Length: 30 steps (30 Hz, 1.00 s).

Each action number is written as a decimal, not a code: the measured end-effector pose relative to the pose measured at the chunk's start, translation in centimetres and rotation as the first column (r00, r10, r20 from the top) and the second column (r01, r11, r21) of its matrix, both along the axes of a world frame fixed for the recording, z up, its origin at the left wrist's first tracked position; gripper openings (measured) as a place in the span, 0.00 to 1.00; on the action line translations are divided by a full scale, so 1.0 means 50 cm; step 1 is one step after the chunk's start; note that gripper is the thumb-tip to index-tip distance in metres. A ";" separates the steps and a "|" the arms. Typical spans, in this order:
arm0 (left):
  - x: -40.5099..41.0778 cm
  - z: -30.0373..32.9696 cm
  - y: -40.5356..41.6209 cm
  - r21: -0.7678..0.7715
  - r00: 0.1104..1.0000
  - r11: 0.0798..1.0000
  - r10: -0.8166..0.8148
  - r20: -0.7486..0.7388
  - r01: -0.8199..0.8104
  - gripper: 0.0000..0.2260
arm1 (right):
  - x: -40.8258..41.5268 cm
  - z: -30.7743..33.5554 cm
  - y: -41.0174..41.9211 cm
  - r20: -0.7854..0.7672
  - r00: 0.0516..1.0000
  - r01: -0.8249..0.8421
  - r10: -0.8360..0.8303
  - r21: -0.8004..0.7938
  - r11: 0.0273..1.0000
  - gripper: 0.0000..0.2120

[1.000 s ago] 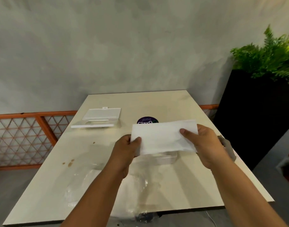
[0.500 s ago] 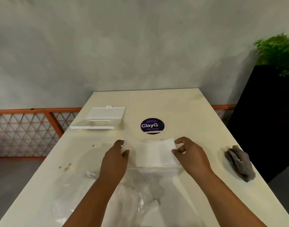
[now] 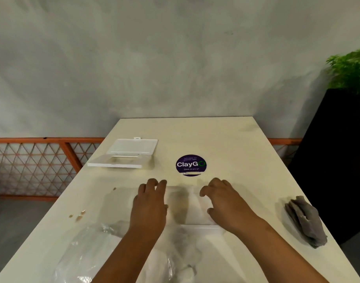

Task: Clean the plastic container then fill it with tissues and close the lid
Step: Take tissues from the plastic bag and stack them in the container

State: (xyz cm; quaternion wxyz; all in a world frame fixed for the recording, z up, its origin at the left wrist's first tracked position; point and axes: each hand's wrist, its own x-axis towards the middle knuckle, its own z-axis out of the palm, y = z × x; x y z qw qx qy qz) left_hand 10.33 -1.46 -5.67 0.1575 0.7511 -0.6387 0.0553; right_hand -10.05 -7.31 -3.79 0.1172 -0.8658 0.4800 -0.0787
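Note:
A clear plastic container stands on the cream table in front of me. A white stack of tissues lies inside it. My left hand rests palm down over the container's left side, fingers reaching to its far edge. My right hand hovers over the right side, its loosely bent fingertips pointing down at the tissues. Neither hand grips anything. The container's white lid lies apart at the back left, its small flap open.
A crumpled clear plastic wrapper lies at the near edge. A folded grey cloth sits at the right. A round purple ClayGo sticker and small brown stains mark the table. A black planter stands right.
The tissue stack that both hands held up has gone down into the container. Both hands let go of it and now lie over it.

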 end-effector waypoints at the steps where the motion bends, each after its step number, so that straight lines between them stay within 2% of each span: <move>1: -0.006 0.004 -0.005 0.045 0.995 0.998 -0.033 -0.091 0.037 0.24 | 0.009 0.003 -0.002 -0.008 0.999 -0.038 0.038 0.032 0.999 0.22; 3: -0.017 0.011 -0.019 0.184 0.974 0.980 -0.038 -0.223 0.080 0.22 | 0.028 0.006 -0.003 -0.041 0.995 -0.086 0.091 0.108 0.990 0.20; 4: -0.023 0.012 -0.028 0.253 0.971 0.962 -0.037 -0.237 0.098 0.22 | 0.037 0.005 -0.003 -0.067 0.992 -0.094 0.104 0.138 0.986 0.21; 6: -0.034 0.006 -0.040 0.351 0.983 0.929 -0.057 -0.172 0.115 0.22 | 0.049 0.002 -0.001 -0.129 0.984 -0.099 0.119 0.157 0.983 0.20; 8: -0.036 -0.005 -0.049 0.372 0.990 0.925 -0.031 -0.138 0.081 0.21 | 0.057 -0.001 0.000 -0.175 0.977 -0.097 0.122 0.145 0.985 0.18; 12: -0.034 -0.021 -0.052 0.360 0.982 0.932 0.019 -0.187 0.051 0.22 | 0.068 0.001 -0.006 -0.207 0.972 -0.085 0.111 0.132 0.988 0.18; 17: -0.032 -0.019 -0.049 0.356 0.976 0.933 0.021 -0.218 0.059 0.21 | 0.068 0.008 -0.012 -0.169 0.980 -0.075 0.102 0.164 0.984 0.20; 19: -0.031 -0.012 -0.031 0.291 0.962 0.952 -0.011 -0.274 0.094 0.18 | 0.061 0.010 -0.011 -0.123 0.989 -0.061 0.086 0.193 0.979 0.20; 22: -0.021 -0.003 0.030 0.053 0.919 0.992 -0.081 -0.385 0.110 0.14 | 0.048 0.022 0.013 0.006 1.000 -0.028 0.028 0.135 0.990 0.14; 24: -0.007 0.007 0.079 -0.133 0.921 0.986 -0.145 -0.363 0.102 0.10 | 0.033 0.037 0.049 0.172 0.985 -0.022 -0.001 0.136 0.991 0.04; 25: 0.007 0.007 0.105 -0.211 0.929 0.973 -0.165 -0.333 0.097 0.09 | 0.025 0.044 0.074 0.240 0.971 -0.029 -0.016 0.180 0.983 0.02; 26: 0.024 0.007 0.126 -0.262 0.939 0.961 -0.171 -0.297 0.092 0.08 | 0.017 0.053 0.097 0.280 0.960 -0.038 -0.033 0.244 0.969 0.04; 28: 0.065 -0.005 0.176 -0.262 0.963 0.962 -0.145 -0.226 0.083 0.09 | 0.008 0.056 0.142 0.297 0.953 -0.072 -0.051 0.388 0.919 0.06; 30: 0.102 -0.024 0.215 -0.194 0.986 0.979 -0.088 -0.141 0.060 0.10 | 0.010 0.039 0.175 0.262 0.964 -0.094 -0.036 0.468 0.879 0.06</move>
